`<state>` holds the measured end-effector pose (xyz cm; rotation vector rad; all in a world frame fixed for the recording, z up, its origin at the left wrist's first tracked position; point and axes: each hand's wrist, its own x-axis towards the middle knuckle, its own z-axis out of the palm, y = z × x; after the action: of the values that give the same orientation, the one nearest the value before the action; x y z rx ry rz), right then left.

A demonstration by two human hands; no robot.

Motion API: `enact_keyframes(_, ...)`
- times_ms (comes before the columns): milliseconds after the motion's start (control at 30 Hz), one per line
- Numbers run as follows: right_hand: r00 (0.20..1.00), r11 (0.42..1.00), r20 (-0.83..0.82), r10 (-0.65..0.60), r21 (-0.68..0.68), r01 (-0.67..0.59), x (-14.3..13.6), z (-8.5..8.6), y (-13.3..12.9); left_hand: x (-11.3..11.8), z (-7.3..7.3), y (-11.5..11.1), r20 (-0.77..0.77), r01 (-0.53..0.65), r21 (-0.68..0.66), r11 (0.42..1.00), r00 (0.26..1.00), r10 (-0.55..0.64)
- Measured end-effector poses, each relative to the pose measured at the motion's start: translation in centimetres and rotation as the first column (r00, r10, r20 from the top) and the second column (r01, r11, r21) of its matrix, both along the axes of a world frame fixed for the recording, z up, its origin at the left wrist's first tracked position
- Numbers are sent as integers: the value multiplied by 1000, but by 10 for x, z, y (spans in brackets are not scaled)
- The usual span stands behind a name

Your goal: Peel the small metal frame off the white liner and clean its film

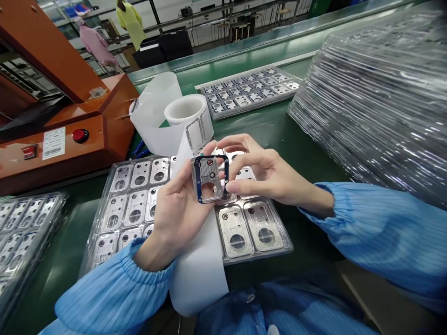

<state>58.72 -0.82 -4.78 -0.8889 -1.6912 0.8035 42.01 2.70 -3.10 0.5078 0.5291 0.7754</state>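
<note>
My left hand [183, 211] holds a small silver metal plate [206, 172] with a large round hole near its lower end, gripped between thumb and fingers. Over that plate lies a thin dark rectangular gasket frame [226, 171], shifted a little to the right. My right hand [267, 174] pinches the frame's right edge between thumb and fingers. Whether the frame's left side touches the plate, I cannot tell. Below both hands is a clear plastic tray [287, 246] of similar plates. A white backing strip [200, 274] runs across this tray under my left hand.
Behind my hands stands a roll of white backing paper [167, 132] with frame-shaped stickers. An orange machine [101, 139] with a red button is at left. Another filled tray [230, 111] lies behind, one more [57, 202] at left. Stacked clear trays [370, 102] rise at right.
</note>
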Motion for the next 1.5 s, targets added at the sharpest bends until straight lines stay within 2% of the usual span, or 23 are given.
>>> enact_keyframes(133, 998, 997, 15, 58, -48, -57, -1, 1, -1, -1, 0, -1, -1, 40, 36, 999, 999, -40)
enact_keyframes(367, 998, 999, 44, 38, -11, -38, -1, 0, 1, -1, 2, -2, -13, 102, 71, 992, 995, -101)
enact_keyframes(1000, 998, 999, 65, -16, 46, 13, -1, -4, 0, -1, 0, -2, 5, 108, 96, 989, 994, -109)
enact_keyframes(1367, 996, 995, 5, 88, 47, -88, 0, -3, 1, -1, 1, -2, -26, 117, 90, 989, 993, -115)
enact_keyframes(1500, 997, 995, 16, 78, 60, -79, 0, -4, 1, -1, 1, -3, -23, 111, 102, 989, 994, -109)
